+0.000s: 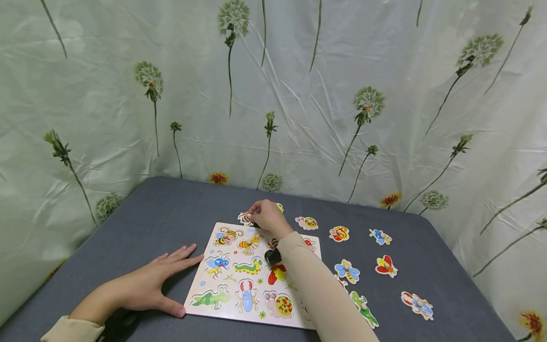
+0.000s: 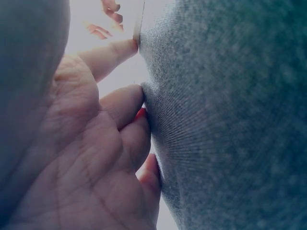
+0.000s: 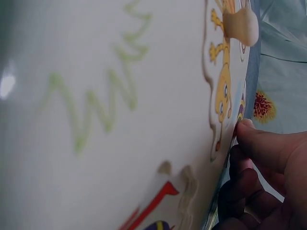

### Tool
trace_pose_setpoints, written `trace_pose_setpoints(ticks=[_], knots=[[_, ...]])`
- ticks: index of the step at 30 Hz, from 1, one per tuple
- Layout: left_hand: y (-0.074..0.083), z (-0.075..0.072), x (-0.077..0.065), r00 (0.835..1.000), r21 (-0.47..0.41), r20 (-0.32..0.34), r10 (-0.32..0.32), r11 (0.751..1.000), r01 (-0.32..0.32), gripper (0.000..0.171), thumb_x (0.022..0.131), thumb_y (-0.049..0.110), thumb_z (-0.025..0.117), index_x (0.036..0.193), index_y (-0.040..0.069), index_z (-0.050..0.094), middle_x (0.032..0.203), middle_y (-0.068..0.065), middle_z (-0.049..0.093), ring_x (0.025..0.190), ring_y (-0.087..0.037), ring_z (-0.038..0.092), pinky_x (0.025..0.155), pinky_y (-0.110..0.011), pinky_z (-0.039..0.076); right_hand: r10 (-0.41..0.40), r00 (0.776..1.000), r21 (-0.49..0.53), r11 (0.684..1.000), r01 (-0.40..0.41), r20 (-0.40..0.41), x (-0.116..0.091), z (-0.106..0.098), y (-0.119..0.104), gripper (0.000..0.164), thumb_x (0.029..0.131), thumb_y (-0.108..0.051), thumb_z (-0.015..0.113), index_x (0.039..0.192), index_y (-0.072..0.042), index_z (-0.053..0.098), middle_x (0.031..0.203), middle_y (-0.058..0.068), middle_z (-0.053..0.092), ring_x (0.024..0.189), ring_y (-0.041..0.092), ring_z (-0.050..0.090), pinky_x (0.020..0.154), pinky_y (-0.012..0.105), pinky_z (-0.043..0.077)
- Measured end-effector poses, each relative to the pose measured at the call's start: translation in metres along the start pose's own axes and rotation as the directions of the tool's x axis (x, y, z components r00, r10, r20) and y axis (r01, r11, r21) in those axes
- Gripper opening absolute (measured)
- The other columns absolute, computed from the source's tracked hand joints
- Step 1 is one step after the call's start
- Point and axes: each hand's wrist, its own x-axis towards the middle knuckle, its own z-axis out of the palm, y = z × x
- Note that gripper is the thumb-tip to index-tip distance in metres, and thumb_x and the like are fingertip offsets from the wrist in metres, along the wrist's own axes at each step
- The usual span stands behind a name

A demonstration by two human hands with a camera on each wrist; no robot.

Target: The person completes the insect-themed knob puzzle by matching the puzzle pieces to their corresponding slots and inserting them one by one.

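Using the puzzle board (image 1: 244, 317) as the clock, centre of the grey worktop (image 1: 183, 204). At 9 o'clock the left hand (image 1: 143, 282) is spread wide, gripping nothing, index tip up by the board's left edge, thumb at its near-left corner. Plenty of bare grey around 10. At 12, just past the far edge, the right hand (image 1: 270, 218) has thumb and fingers closed in a pinch on a striped bug piece (image 1: 244, 218); that forearm covers part of the board. Snail piece (image 1: 306, 223) is at 1, near that edge. Further right there are decent gaps: dragonfly piece (image 1: 347, 271) at 3, green piece (image 1: 364, 308) at 4, beetle piece (image 1: 417, 305) well out between 3 and 4.
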Motion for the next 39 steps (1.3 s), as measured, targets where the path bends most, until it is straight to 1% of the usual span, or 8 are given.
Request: trace_pose_setpoints(ticks=[7, 11, 16, 20, 25, 31, 35, 39], knots=[[0.0006, -0.0005, 0.0003, 1.000, -0.001, 0.000, 0.000, 1.000, 0.000, 0.111, 0.076, 0.063, 0.090, 0.168, 0.026, 0.040, 0.178, -0.023, 0.023, 0.159, -0.061, 0.021, 0.116, -0.087, 0.016, 0.008, 1.000, -0.034, 0.999, -0.008, -0.010, -0.0021, -0.0021, 0.0000, 0.008, 0.102, -0.018, 0.075, 0.100, -0.012, 0.079, 0.083, 0.002, 0.069, 0.070, 0.014, 0.055, 0.067, 0.029, 0.043], [0.0013, -0.0003, 0.0003, 1.000, -0.005, 0.000, -0.008, 1.000, 0.008, 0.112, 0.075, 0.063, 0.090, 0.168, 0.026, 0.040, 0.178, -0.023, 0.023, 0.159, -0.061, 0.021, 0.117, -0.087, 0.016, -0.002, 1.000, -0.056, 0.998, 0.002, -0.010, -0.0028, -0.0023, 0.0013, 0.008, 0.102, -0.020, 0.074, 0.100, -0.013, 0.078, 0.083, 0.001, 0.069, 0.068, 0.013, 0.053, 0.067, 0.029, 0.042], [0.0008, -0.0004, -0.0002, 1.000, -0.001, -0.003, -0.013, 1.000, 0.013, 0.112, 0.075, 0.063, 0.090, 0.168, 0.025, 0.040, 0.178, -0.023, 0.023, 0.159, -0.061, 0.022, 0.117, -0.086, 0.017, -0.018, 1.000, -0.021, 1.000, 0.019, 0.024, -0.0026, -0.0037, 0.0013, 0.008, 0.104, -0.018, 0.072, 0.103, -0.012, 0.077, 0.085, 0.003, 0.071, 0.069, 0.015, 0.054, 0.068, 0.029, 0.044], [0.0004, -0.0004, -0.0001, 1.000, 0.000, -0.004, -0.011, 1.000, 0.011, 0.112, 0.075, 0.064, 0.090, 0.168, 0.026, 0.040, 0.178, -0.023, 0.023, 0.159, -0.061, 0.022, 0.117, -0.086, 0.017, -0.018, 0.998, 0.018, 1.000, 0.017, 0.060, -0.0019, -0.0051, 0.0024, 0.011, 0.106, -0.017, 0.069, 0.109, -0.014, 0.079, 0.087, 0.004, 0.073, 0.071, 0.015, 0.055, 0.070, 0.030, 0.045], [0.0003, -0.0007, 0.0004, 1.000, -0.006, -0.002, -0.008, 1.000, 0.008, 0.112, 0.075, 0.063, 0.090, 0.168, 0.026, 0.039, 0.178, -0.023, 0.022, 0.159, -0.061, 0.021, 0.117, -0.086, 0.016, -0.043, 0.996, 0.018, 0.999, 0.042, 0.075, -0.0001, -0.0058, 0.0054, 0.015, 0.107, -0.015, 0.067, 0.114, -0.015, 0.081, 0.087, 0.005, 0.073, 0.067, 0.015, 0.053, 0.070, 0.029, 0.043], [0.0007, -0.0012, 0.0004, 1.000, -0.002, -0.005, -0.006, 1.000, 0.006, 0.112, 0.075, 0.062, 0.090, 0.168, 0.026, 0.039, 0.178, -0.023, 0.022, 0.159, -0.061, 0.021, 0.117, -0.087, 0.017, -0.068, 0.995, 0.017, 0.998, 0.067, 0.073, 0.0000, -0.0069, 0.0061, 0.015, 0.106, -0.012, 0.067, 0.112, -0.013, 0.082, 0.083, 0.006, 0.074, 0.066, 0.013, 0.053, 0.069, 0.026, 0.043], [0.0011, -0.0013, 0.0002, 1.000, 0.004, -0.007, -0.006, 1.000, 0.006, 0.112, 0.075, 0.063, 0.090, 0.168, 0.026, 0.039, 0.178, -0.023, 0.023, 0.159, -0.061, 0.022, 0.117, -0.087, 0.017, -0.060, 0.995, -0.003, 0.998, 0.060, 0.074, 0.0001, -0.0081, 0.0052, 0.015, 0.106, -0.013, 0.068, 0.110, -0.013, 0.082, 0.085, 0.005, 0.074, 0.069, 0.012, 0.055, 0.070, 0.026, 0.044], [0.0016, -0.0015, 0.0000, 1.000, 0.000, -0.004, -0.012, 1.000, 0.012, 0.113, 0.075, 0.063, 0.090, 0.168, 0.026, 0.040, 0.178, -0.023, 0.022, 0.159, -0.061, 0.021, 0.117, -0.087, 0.017, -0.065, 0.995, -0.027, 0.997, 0.067, 0.074, -0.0001, -0.0089, 0.0052, 0.014, 0.107, -0.014, 0.068, 0.110, -0.013, 0.081, 0.085, 0.004, 0.071, 0.070, 0.013, 0.054, 0.067, 0.026, 0.043]])
